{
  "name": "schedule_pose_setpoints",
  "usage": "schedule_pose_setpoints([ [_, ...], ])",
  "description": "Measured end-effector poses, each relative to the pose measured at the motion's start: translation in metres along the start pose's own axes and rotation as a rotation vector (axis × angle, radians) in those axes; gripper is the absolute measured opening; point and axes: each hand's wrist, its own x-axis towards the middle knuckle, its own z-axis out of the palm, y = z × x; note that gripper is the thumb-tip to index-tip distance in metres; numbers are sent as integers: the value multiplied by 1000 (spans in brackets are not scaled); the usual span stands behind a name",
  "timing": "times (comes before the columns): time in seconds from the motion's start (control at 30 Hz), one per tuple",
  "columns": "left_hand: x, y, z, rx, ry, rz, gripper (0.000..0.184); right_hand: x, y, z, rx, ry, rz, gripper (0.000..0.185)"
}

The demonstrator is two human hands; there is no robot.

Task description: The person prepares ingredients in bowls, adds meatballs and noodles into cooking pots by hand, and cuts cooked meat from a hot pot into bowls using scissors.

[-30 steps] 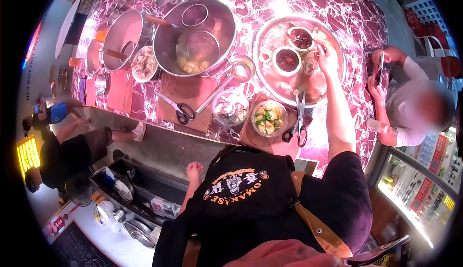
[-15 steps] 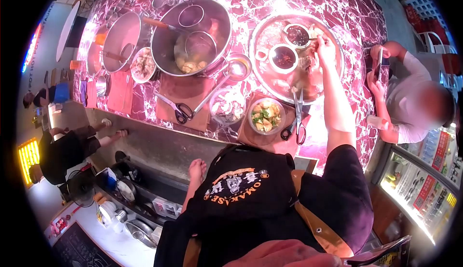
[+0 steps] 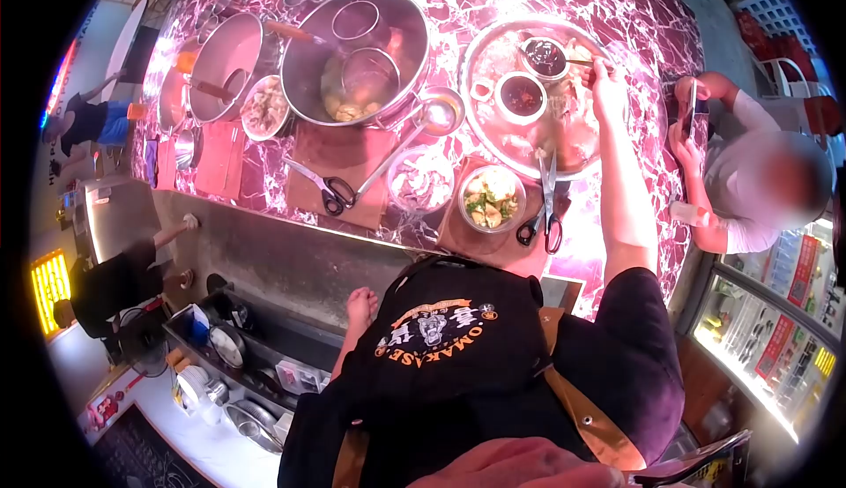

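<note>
Between its fingers my right hand (image 3: 608,87) pinches the thin handle of a spoon (image 3: 581,62), which dips into a small white bowl of dark sauce (image 3: 544,58). That bowl tilts on a large round metal tray (image 3: 470,122) of pale food pieces, beside a second bowl of reddish-dark sauce (image 3: 521,98). My left hand (image 3: 361,303) hangs low beside my apron, away from the table, fingers loosely extended and holding nothing visible. Nearer me, scissors (image 3: 548,201) lean on the tray's rim, next to a clear tub of yellowish food with green herbs (image 3: 491,199).
A large metal pot (image 3: 295,74) holds strainers and food; a ladle (image 3: 441,116) lies beside it. Another pot (image 3: 207,65), a second pair of scissors (image 3: 335,195) and a tub of pale slices (image 3: 421,178) share the marble table. A person (image 3: 749,166) holds a phone at right.
The sauce bowl under my right hand now tilts more. My hand and the spoon have shifted slightly. My view has turned a little; the left hand stays low.
</note>
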Motion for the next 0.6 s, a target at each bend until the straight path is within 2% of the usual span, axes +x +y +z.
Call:
schedule_pose_setpoints([
  [0.27,48,15,-17,24,-100,14,10,-97,-57,-18,-60,13,-59,21],
  [0.43,75,31,-28,92,-124,14,10,-187,-70,-31,-33,39,7,17],
  [0.6,84,54,-33,178,-129,24,9,-279,-72,-28,-307,7,66,20],
])
